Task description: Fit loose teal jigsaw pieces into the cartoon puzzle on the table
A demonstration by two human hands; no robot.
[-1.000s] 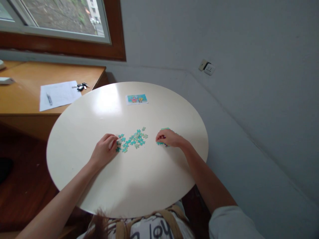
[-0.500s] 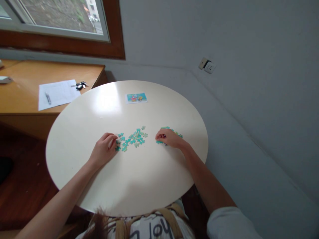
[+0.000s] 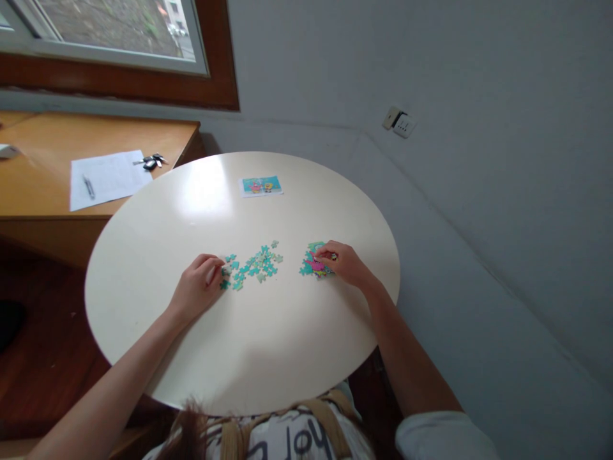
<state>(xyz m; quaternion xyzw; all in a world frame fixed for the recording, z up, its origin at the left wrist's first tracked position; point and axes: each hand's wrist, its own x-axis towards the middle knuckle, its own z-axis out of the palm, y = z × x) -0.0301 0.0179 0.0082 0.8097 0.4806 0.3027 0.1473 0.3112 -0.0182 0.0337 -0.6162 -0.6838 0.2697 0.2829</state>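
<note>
Loose turquoise and pale green jigsaw pieces lie scattered across the middle of the table. At their left end rests my left hand, its fingers closed in a pinch beside the nearest pieces; whatever is between the fingertips is too small to name. To the right is a partly joined puzzle, turquoise with a pink and yellow figure. My right hand hovers over or touches its right side, hiding part of it. The fingers there are curled together, and I cannot make out what they hold.
A small picture card lies at the far side of the round white table. On the wooden desk at left are a paper sheet, a pen and keys. The wall has sockets.
My right hand has moved right across the joined puzzle, uncovering its left part and the pink figure. My left hand has stayed nearly still. The view has shifted slightly.
</note>
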